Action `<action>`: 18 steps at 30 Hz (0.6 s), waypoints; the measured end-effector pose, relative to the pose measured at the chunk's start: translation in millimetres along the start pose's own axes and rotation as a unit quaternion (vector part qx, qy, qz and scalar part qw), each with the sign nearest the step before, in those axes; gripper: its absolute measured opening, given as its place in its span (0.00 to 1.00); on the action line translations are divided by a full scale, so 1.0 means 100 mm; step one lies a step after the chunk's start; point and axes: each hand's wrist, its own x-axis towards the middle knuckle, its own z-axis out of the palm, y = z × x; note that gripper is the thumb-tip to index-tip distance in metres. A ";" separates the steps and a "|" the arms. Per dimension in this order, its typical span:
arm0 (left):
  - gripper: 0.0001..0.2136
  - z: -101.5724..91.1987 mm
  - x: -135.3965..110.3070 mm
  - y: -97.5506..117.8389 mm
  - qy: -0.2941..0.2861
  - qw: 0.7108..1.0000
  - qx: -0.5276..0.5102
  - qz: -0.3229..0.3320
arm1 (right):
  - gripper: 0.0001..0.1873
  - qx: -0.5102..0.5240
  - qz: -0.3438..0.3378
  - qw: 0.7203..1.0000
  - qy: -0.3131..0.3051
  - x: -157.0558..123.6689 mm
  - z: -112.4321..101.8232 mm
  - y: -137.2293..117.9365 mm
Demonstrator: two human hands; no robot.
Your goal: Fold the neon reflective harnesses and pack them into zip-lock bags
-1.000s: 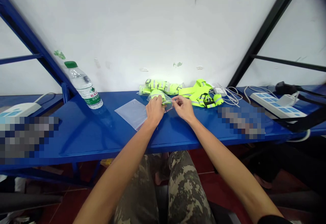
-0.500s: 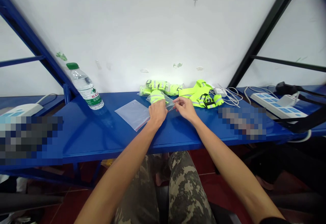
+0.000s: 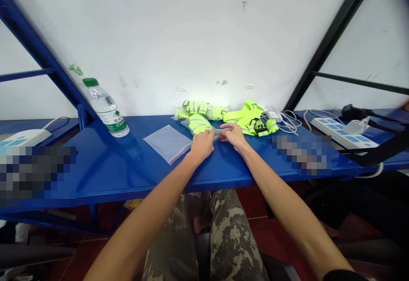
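While the left hand and right hand pinch the edge of the clear bag, a loose grip could let it slip.

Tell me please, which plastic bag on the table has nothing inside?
The flat clear bag, beside the left hand. The bag at the right hand and the bag behind it both hold neon-yellow reflective fabric.
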 end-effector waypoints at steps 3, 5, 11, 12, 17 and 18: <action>0.13 0.01 -0.01 0.01 0.001 1.000 -0.011 -0.002 | 0.14 0.003 0.003 1.000 0.020 0.03 0.00 0.02; 0.12 0.01 -0.02 0.02 0.005 1.000 -0.014 0.000 | 0.15 0.008 0.003 0.999 0.032 0.04 -0.01 0.04; 0.10 0.03 -0.02 0.04 0.003 0.999 -0.034 0.012 | 0.13 0.010 -0.019 0.998 0.058 0.09 -0.02 0.10; 0.10 0.03 -0.02 0.04 0.011 0.999 -0.050 0.014 | 0.13 0.009 -0.025 0.998 0.061 0.11 -0.03 0.11; 0.13 -0.02 0.02 0.03 0.153 0.976 -0.153 -0.019 | 0.08 -0.094 -0.124 0.985 0.078 0.21 -0.13 0.14; 0.13 -0.05 0.05 0.01 0.189 0.968 -0.162 -0.029 | 0.06 -0.137 -0.154 0.976 0.072 0.22 -0.16 0.12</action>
